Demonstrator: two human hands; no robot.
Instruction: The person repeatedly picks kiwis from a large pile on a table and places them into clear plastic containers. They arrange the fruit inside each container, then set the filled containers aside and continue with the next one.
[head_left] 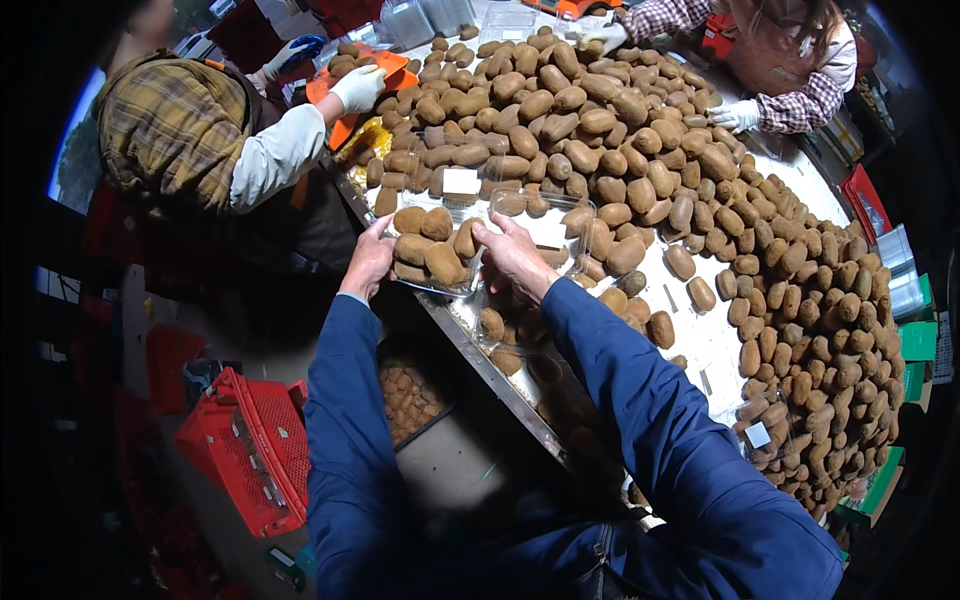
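A clear plastic clamshell box with several brown kiwifruit in it is held between my two hands at the near left edge of the table. My left hand grips its left side, fingers closed round the wall. At the right side, my right hand is closed on the box, its thumb against a kiwifruit at the rim. The right fingers are partly hidden underneath. Clear lids with white labels lie just behind, among loose kiwifruit.
A large heap of kiwifruit covers much of the white table. At the left, a co-worker in plaid has a gloved hand at an orange tray; another co-worker's gloved hand touches the heap. A red crate stands below left.
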